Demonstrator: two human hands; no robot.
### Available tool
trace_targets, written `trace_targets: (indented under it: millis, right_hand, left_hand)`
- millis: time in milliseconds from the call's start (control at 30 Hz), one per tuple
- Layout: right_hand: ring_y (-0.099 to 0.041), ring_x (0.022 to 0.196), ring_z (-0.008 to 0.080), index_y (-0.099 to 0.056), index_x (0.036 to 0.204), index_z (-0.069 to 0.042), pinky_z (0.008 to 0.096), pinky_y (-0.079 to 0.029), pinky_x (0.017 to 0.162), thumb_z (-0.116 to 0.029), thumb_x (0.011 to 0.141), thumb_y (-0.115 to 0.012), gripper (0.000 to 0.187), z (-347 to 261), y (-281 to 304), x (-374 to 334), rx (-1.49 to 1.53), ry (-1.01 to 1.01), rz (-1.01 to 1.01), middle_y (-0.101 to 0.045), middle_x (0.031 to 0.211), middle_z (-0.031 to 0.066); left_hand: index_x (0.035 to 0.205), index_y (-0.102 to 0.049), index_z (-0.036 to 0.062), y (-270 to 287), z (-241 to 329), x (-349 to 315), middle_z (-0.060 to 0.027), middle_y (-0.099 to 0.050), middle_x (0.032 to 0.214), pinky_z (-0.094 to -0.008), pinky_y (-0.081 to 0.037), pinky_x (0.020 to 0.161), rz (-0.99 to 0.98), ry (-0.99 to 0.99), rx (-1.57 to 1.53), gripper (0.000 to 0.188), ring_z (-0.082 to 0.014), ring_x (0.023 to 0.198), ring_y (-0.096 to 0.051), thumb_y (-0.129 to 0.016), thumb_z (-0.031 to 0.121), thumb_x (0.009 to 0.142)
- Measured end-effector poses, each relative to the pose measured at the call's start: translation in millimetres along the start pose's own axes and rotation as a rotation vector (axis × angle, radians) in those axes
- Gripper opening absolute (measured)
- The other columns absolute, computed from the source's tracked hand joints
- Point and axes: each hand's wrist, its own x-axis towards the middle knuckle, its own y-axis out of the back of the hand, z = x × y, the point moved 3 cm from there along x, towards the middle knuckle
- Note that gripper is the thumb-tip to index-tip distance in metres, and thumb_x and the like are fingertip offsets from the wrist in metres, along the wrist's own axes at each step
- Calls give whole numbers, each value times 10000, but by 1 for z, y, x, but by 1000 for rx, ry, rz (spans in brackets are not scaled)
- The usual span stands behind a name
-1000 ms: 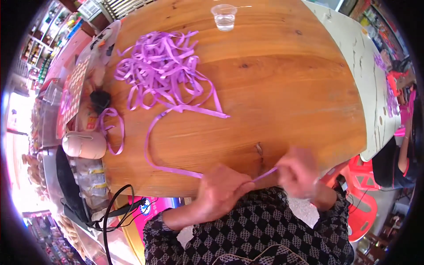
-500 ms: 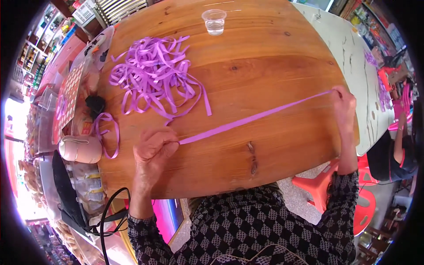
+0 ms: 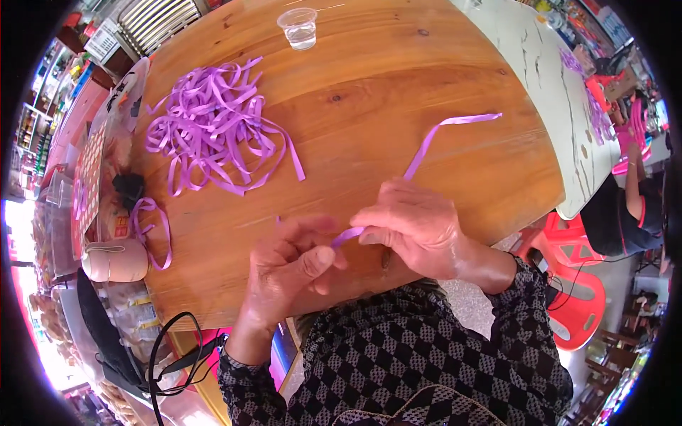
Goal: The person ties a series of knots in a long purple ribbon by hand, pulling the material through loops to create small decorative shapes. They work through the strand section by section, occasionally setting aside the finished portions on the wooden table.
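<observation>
A purple ribbon strip (image 3: 428, 140) runs between my two hands over the near part of the wooden table. My right hand (image 3: 419, 231) is closed on it, fingers and thumb pressed together. Beyond that hand the strip's long tail bends away to the far right and lies on the wood. A short stretch of ribbon reaches from the right thumb to the curled fingers of my left hand (image 3: 291, 263), which grip it, the fingertips partly smeared by motion. Just behind the left hand a small purple bit shows. Farther left lies a loose heap of purple ribbons (image 3: 213, 128).
A clear plastic cup (image 3: 298, 32) of liquid stands at the far edge of the wooden table (image 3: 355, 142). A pink rounded object (image 3: 117, 260) and a ribbon loop (image 3: 162, 241) sit at the left. A white marbled table (image 3: 529, 64) adjoins on the right, near another person and red stools (image 3: 579, 302).
My hands were far apart with the ribbon stretched between them. They have come together near the table's front edge, and the ribbon's far part now lies bent and slack.
</observation>
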Motion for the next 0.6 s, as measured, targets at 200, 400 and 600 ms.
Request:
trace_targets:
  millis: [200, 400, 600]
  right_hand:
    - [-518, 591, 225, -611, 1000, -65, 320, -431, 528, -75, 667, -728, 353, -7, -12, -9, -16, -71, -50, -555, 695, 50]
    - [-500, 581, 181, -592, 978, -15, 307, -423, 499, -118, 657, -702, 354, -18, -20, -20, -267, 106, -63, -495, 664, 12]
    - [-492, 599, 200, -580, 866, -24, 309, -408, 497, -66, 698, -630, 180, -15, 1, -28, -220, 154, -101, -462, 667, 26]
  left_hand:
    - [900, -628, -14, -1, -9, 0, -16, -600, 665, -153, -326, 425, 27, 47, 90, 180, -30, 538, -488, -639, 149, 824]
    - [880, -640, -17, -6, -12, -3, -9, -583, 642, -167, -307, 432, 3, 170, 120, 208, -31, 514, -466, -653, 175, 801]
    - [881, -636, -33, -5, -2, -7, 1, -572, 650, -184, -347, 482, 22, 55, 336, 195, -38, 550, -469, -655, 130, 774]
